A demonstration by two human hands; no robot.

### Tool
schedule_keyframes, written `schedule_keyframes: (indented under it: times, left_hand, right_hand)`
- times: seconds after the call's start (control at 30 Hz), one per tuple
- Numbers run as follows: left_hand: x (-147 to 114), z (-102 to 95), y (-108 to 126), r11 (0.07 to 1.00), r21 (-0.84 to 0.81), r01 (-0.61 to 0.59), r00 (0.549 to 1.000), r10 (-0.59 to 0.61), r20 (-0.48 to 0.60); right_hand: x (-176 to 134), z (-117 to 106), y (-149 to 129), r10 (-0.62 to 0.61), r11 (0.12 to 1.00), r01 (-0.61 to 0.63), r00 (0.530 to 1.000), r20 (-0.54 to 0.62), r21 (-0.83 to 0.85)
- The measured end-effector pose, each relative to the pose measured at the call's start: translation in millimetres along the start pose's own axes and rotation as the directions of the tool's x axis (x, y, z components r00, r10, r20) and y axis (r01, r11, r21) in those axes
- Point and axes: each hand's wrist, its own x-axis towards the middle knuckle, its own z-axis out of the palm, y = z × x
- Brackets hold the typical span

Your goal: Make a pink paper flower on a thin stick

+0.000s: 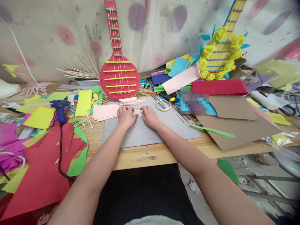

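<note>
Narrow pale pink paper strip point(138, 112): on the grey gridded cutting mat point(140, 134), long axis side to side, between left hand point(126, 117) and right hand point(150, 117), neither clearly nearer. Both curl at its ends; pinch cannot be confirmed. Pale pink rectangular paper stack point(105, 112): just beside left hand.

Towards the back edge of the worktop point(126, 157), a red lute model point(114, 74) is standing and, farther right, a yellow-flowered one point(217, 55) is tilting; brown cardboard point(243, 134) is lying near the front edge.
</note>
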Motion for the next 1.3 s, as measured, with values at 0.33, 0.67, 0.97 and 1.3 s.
schedule_keyframes:
  times: [0.33,0.67,0.97,1.3]
  left_hand:
    - [5.0,-9.1,-30.2,0.999,0.000,0.047,0.997,-0.047,-0.069]
    - [5.2,0.1,-20.3,0.989,-0.147,-0.019,0.999,0.013,-0.042]
    - [3.6,-2.8,-20.7,0.908,-0.374,-0.190,0.982,0.173,-0.078]
    - [3.7,-4.9,-26.9,0.762,-0.647,-0.016,1.000,0.013,-0.010]
  right_hand:
    - [-0.2,0.6,4.3,-0.029,0.999,0.029,0.999,-0.021,0.021]
    - [-1.5,-3.5,2.0,-0.037,0.998,0.040,0.998,-0.052,0.050]
    - [-1.3,-9.5,-0.9,0.016,0.997,-0.010,0.996,-0.084,0.073]
    - [-0.1,-10.2,2.7,0.008,0.999,-0.001,0.991,-0.131,0.051]
